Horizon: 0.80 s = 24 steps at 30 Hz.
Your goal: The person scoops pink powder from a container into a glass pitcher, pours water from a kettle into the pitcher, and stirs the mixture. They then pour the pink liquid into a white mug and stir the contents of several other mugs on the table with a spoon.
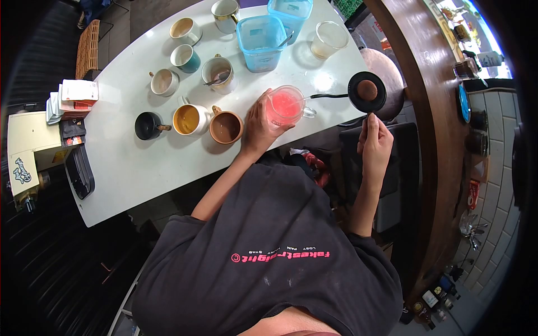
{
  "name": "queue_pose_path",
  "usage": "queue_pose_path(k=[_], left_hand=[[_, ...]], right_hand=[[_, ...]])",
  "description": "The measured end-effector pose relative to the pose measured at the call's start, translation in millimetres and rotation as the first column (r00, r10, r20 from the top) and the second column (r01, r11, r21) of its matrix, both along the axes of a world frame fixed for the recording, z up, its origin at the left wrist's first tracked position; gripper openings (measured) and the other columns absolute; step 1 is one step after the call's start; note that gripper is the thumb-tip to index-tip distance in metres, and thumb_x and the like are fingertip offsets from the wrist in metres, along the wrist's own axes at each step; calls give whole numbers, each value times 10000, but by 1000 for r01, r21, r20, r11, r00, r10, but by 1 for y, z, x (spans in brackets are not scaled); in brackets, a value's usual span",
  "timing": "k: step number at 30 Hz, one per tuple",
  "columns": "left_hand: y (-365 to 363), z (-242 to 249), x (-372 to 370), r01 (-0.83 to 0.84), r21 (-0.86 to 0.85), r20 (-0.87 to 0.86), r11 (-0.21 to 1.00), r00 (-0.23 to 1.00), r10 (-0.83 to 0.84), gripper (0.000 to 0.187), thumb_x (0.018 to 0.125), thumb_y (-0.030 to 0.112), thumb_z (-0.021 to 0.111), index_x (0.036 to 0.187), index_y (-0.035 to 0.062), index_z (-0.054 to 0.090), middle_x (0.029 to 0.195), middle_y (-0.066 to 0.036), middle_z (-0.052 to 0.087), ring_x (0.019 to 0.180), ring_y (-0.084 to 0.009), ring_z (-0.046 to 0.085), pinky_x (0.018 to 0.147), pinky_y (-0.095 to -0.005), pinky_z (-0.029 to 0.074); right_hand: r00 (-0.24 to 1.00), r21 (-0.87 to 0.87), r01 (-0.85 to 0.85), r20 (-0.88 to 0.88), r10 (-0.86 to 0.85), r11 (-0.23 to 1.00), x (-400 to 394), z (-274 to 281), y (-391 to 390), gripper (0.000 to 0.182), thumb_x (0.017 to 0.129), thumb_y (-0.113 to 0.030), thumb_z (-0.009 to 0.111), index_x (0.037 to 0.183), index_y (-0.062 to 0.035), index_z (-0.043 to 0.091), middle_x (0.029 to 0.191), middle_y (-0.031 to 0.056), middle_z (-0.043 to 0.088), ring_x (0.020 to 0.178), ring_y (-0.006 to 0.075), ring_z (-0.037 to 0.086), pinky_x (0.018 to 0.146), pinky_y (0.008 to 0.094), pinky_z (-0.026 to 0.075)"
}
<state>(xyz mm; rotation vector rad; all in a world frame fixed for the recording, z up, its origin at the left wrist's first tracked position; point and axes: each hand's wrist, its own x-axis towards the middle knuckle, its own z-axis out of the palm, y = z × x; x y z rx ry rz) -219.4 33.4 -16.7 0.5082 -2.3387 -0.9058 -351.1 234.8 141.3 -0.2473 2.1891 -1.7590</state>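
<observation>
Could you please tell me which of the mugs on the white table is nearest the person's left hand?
The brown mug holding brown liquid, just beside the left hand. The yellow-filled mug and the black mug stand farther along the same row.

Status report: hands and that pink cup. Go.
Left hand wrapped on pink cup, upright on table. Right hand grips black scoop. Brown mug beside.

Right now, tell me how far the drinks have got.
Done: several mugs already hold drink, such as the yellow one and the brown one. In hand: the left hand grips the pink cup; the right hand holds the black scoop. Left: the black mug's contents can't be told.
</observation>
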Motion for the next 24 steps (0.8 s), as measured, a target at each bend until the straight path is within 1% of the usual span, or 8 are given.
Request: queue_pose_path(k=[5, 12, 21, 23, 24], left_hand=[[0, -1, -1, -3, -1, 2, 1000, 1000, 3, 984, 735, 509, 874, 1427, -4, 399, 1468, -227, 518, 1312, -390, 547, 1097, -487, 437], [0, -1, -1, 2, -1, 5, 1000, 1000, -2, 978, 739, 512, 871, 1418, -12, 402, 1470, -229, 514, 1313, -389, 545, 1099, -484, 438], [1, -3, 0, -8, -20, 38, 1000, 999, 9, 999, 751, 535, 856, 1441, -11, 385, 1480, -209, 507, 1324, -377, 540, 1104, -479, 436], [1, -4, 0, -4, -50, 26, 999, 1000, 5, 1054, 742, 528, 870, 1488, 5, 341, 1472, -196, 506, 1304, -396, 542, 1080, -492, 446], [1, -4, 0, -4, -51, 27, 999, 1000, 5, 1054, 742, 528, 870, 1488, 5, 341, 1472, -196, 506, 1304, -396, 542, 1080, -492, 446]], right_hand=[[998, 16, 10, -60, -10, 1000, -5, -1, -2, 403, 1089, -259, 534, 745, -48, 533, 619, -58, 436, 500, 11, 385, 429, 205, 291], [998, 53, -11, -68, 14, 999, -8, 8, 2, 399, 1087, -255, 536, 749, -42, 538, 617, -59, 434, 510, 10, 393, 433, 210, 289], [996, 28, -5, -93, 8, 1000, -15, -4, -8, 417, 1088, -262, 537, 734, -41, 525, 618, -57, 433, 520, 13, 380, 452, 218, 284], [997, -12, -21, -80, 20, 1000, -17, -8, -11, 418, 1086, -265, 541, 733, -43, 523, 619, -61, 429, 522, 14, 379, 458, 217, 284], [997, -12, -21, -79, 20, 1000, -17, -7, -13, 418, 1086, -265, 541, 733, -43, 523, 619, -61, 429, 522, 14, 379, 458, 217, 284]])
